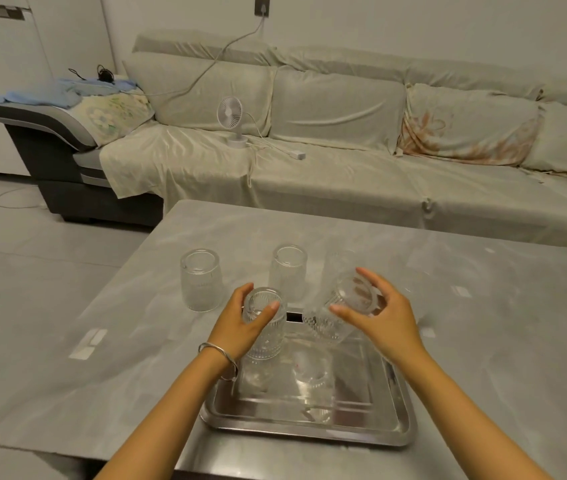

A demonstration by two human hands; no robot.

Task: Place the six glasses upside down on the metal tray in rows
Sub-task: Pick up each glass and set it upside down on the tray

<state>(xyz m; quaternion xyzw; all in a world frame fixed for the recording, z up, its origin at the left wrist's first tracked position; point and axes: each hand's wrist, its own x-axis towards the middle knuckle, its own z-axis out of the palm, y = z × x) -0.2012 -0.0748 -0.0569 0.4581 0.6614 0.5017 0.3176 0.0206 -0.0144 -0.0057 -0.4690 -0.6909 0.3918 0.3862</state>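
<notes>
A metal tray [310, 432] lies on the grey table near its front edge. My left hand [237, 332] grips a ribbed clear glass [265, 336] that stands straight at the tray's far left corner. My right hand [387, 323] holds a second ribbed glass [330, 322], tilted over the tray's far right part. Another glass [313, 377] sits in the middle of the tray, blurred by reflections. Three more glasses stand on the table beyond the tray: one at the left [200, 280], one in the middle [289, 271], and a faint one [339, 265] behind my right hand.
The grey marble-look table [483, 341] has white tape marks at the left [88, 342] and right [460, 291]. Beyond its far edge is a covered sofa [310, 174] with a small white fan [232, 121] and cable. Bare floor lies to the left.
</notes>
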